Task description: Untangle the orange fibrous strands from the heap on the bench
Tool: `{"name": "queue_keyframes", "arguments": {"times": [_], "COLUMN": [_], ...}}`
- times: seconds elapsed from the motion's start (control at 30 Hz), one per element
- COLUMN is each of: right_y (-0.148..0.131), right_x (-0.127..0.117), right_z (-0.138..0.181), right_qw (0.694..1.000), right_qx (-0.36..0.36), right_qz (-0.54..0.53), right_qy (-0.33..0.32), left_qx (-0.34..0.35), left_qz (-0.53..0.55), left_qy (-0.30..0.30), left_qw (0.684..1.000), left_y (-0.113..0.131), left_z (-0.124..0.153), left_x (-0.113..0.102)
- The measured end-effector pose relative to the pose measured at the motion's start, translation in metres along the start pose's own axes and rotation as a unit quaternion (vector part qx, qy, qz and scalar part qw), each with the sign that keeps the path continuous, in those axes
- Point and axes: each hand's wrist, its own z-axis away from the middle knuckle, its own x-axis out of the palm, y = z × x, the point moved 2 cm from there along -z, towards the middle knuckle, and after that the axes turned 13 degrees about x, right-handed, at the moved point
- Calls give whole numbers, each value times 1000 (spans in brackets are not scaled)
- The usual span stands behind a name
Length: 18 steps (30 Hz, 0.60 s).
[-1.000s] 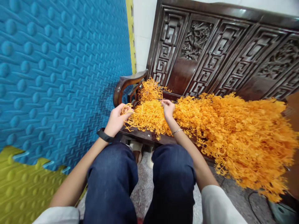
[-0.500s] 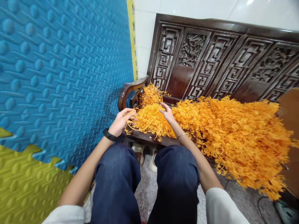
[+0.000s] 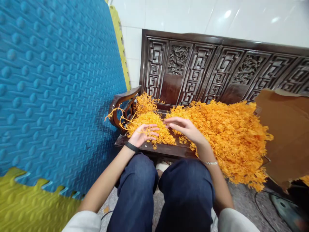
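My left hand (image 3: 142, 134) is palm up above the bench seat, its fingers loosely curved and spread. A thin orange plastic sprig (image 3: 120, 120) crosses that hand and juts out to the left over the armrest; the grip looks loose. Facing it, my right hand (image 3: 187, 127) hovers with fingers stretched forward and thumb apart, with nothing visible in it. Beneath and behind the hands lies a smaller heap of orange sprigs (image 3: 166, 138). A much larger pile of orange sprigs (image 3: 231, 141) spreads along the seat to the right of my right hand.
The dark carved wooden bench (image 3: 172, 88) has a curved armrest (image 3: 126, 94) at its left end. A blue foam mat (image 3: 60, 80) with yellow-green edging stands left. Brown cardboard (image 3: 285, 138) leans at the right, and a black cable (image 3: 259, 206) runs over the floor.
My view has swung right. My left hand has turned palm up and moved right over the heap, the sprig now trailing left. My right hand has drawn back toward me, fingers straighter.
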Motion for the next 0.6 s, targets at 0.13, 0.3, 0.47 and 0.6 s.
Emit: {"name": "queue_keyframes", "arguments": {"times": [0.13,0.3,0.47,0.6], "right_y": [-14,29,55,69], "right_x": [5,24,11,-6], "right_z": [62,81,83,91], "right_qw": [995,957,972,973], "right_qx": [0,87,127,175], "right_qz": [75,192,132,80], "right_qy": [-60,-200,-148,-126], "left_qx": [-28,-74,-49,19], "left_qz": [-124,-203,-250,-289], "left_qy": [15,49,100,139], "left_qw": [992,975,962,947], "left_y": [12,51,94,117], "left_z": [-27,-77,-135,-185], "left_x": [2,1,-6,-12]}}
